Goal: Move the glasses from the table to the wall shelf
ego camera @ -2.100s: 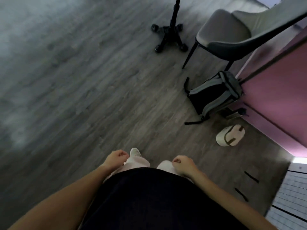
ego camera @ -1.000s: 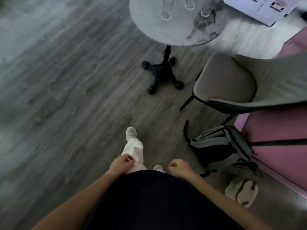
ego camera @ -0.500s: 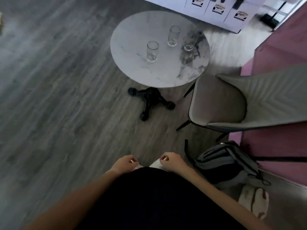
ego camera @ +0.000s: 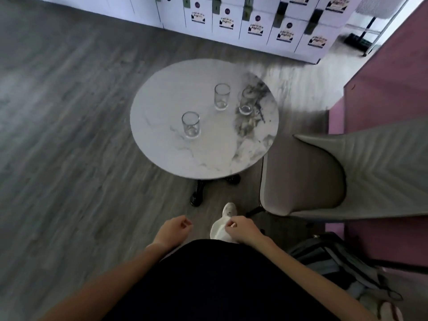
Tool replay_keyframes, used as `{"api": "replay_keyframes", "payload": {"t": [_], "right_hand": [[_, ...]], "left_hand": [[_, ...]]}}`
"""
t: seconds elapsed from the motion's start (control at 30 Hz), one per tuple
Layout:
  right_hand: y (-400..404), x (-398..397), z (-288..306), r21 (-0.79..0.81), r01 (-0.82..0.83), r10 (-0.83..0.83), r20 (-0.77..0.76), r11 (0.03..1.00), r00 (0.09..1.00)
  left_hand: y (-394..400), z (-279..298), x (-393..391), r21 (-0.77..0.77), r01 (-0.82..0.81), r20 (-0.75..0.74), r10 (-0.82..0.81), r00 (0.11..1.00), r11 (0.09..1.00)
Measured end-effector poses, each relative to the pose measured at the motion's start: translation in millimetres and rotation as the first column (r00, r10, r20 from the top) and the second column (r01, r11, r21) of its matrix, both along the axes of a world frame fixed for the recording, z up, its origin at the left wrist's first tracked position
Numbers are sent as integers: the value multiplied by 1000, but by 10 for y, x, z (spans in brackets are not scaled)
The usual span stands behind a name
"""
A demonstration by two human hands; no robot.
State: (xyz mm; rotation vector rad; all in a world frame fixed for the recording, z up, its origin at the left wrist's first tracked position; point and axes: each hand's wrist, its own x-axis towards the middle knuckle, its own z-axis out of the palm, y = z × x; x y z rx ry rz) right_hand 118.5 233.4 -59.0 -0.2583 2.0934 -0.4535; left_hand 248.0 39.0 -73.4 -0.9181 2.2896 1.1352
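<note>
Three clear glasses stand upright on a round marble table (ego camera: 162, 93): one glass (ego camera: 190, 124) nearest me at the left, a second glass (ego camera: 221, 97) behind it, a third glass (ego camera: 246, 101) at the right over the dark veining. My left hand (ego camera: 172, 230) and my right hand (ego camera: 243, 229) hang low in front of my body, both loosely curled with nothing in them, well short of the table. No wall shelf is in view.
A grey chair (ego camera: 324, 172) stands right of the table against a pink wall (ego camera: 389, 93). A grey-black backpack (ego camera: 335, 258) lies on the floor at my right. White lockers (ego camera: 254, 26) line the far wall. The table's black foot (ego camera: 199, 193) sticks out towards me.
The view has swung up from the floor and I have walked towards the table, which now fills the middle with its three glasses. Both hands stay curled in front of me.
</note>
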Motion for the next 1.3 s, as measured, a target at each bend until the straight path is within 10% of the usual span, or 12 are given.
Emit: {"api": "replay_keyframes", "payload": {"t": [0.43,1.3], "right_hand": [[-658,-2116,590,-209,-52,9,-201,977,980],[-2243,-3261,604,32,-224,218,-393,974,893]], "left_hand": [[-627,532,-1975,-250,-472,-526,291,799,845],[-1413,378,-2406,-264,-178,-354,76,932,948]]}}
